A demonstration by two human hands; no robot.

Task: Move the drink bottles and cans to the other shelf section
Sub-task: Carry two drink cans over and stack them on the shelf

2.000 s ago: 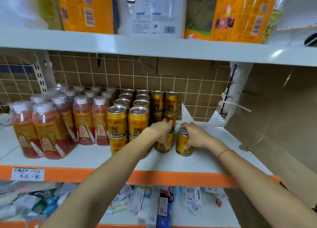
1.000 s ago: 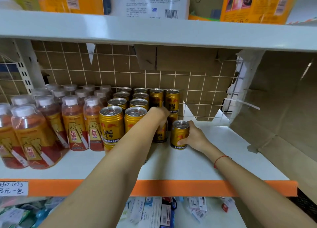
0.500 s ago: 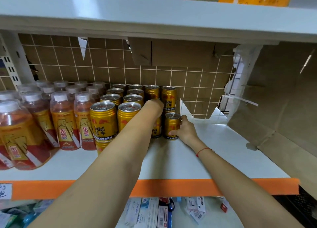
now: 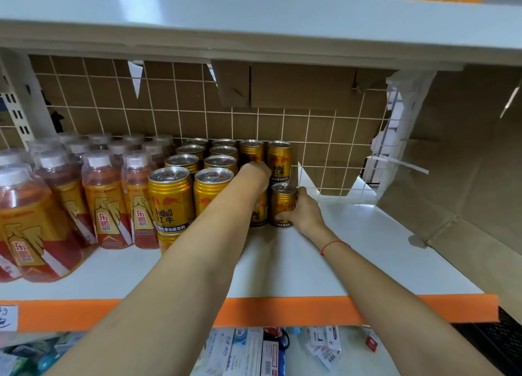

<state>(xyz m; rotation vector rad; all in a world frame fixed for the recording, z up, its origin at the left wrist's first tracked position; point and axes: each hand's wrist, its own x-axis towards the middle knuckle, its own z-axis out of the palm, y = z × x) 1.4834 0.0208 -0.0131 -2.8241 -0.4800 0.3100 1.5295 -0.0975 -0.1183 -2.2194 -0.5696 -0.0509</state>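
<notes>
Many bottles (image 4: 107, 203) (capped) beside cans (image 4: 172, 197)

a: the gold cans (image 4: 171, 197) at the centre are glossy metal with bright silvery tops, and the single can (image 4: 283, 206) just right of them has the same shiny printed skin.

b: and the bottles (image 4: 108, 203) at the left?

a: clear smooth plastic, glossy film labels, matt white plastic caps.

b: the shelf (image 4: 353, 251)?

a: smooth white painted surface, faintly sheeny, with a matt orange front strip (image 4: 268, 309). behind it a thin white wire grid (image 4: 282, 127) over dull brown cardboard (image 4: 466, 155), rough at its torn edges at the right.

b: the wrist at lower right?

a: a thin red string (image 4: 333, 245), cloth-like.
</notes>
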